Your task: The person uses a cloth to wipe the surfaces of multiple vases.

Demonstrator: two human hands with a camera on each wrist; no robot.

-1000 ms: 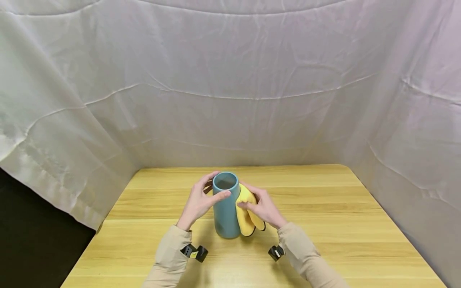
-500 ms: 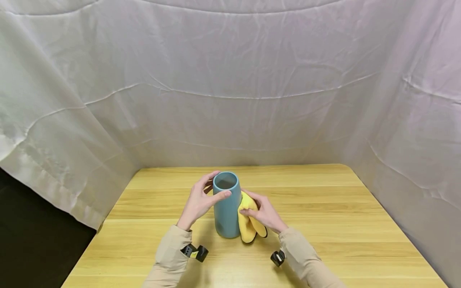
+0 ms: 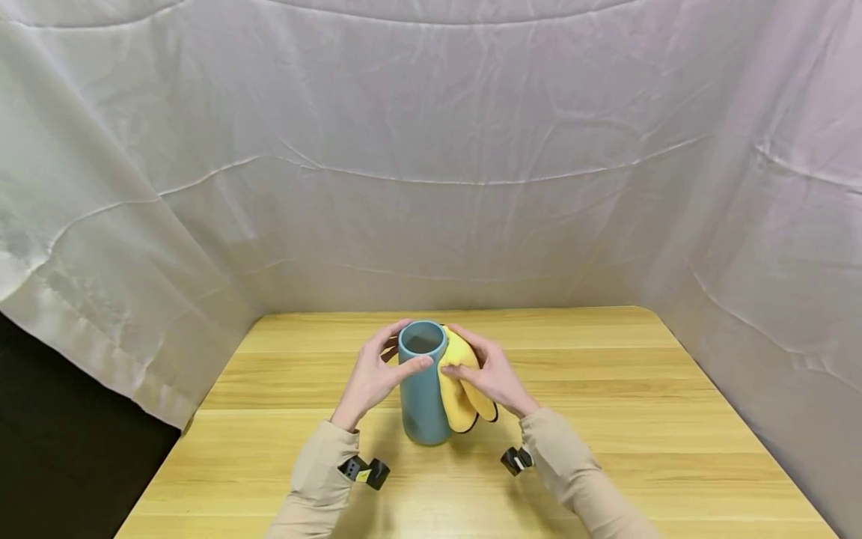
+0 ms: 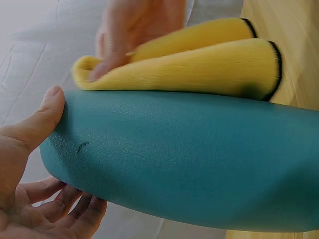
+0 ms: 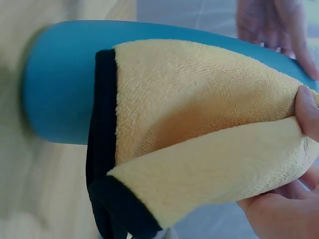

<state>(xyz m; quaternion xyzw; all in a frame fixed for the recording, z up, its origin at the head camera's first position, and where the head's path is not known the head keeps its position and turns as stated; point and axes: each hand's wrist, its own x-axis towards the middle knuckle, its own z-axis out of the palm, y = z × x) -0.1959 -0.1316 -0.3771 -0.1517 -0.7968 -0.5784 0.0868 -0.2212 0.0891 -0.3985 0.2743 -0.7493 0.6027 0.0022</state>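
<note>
A tall teal vase stands upright on the wooden table, its round mouth facing up. My left hand grips it near the rim, thumb in front and fingers around the far left side. A dark mark shows on its wall in the left wrist view. My right hand holds a folded yellow cloth with black edging against the vase's right side. In the right wrist view the thumb pinches the cloth, whose lower end hangs in loose folds. Part of the vase is hidden behind the cloth.
The light wooden table extends around the vase on all sides. Pale grey fabric hangs behind the table and along both sides. A dark area lies beyond the table's left edge. Both wrists wear small black cameras.
My right hand and the cloth moved down along the vase's right side, then back up to near the rim. The left hand and the vase have stayed almost still.
</note>
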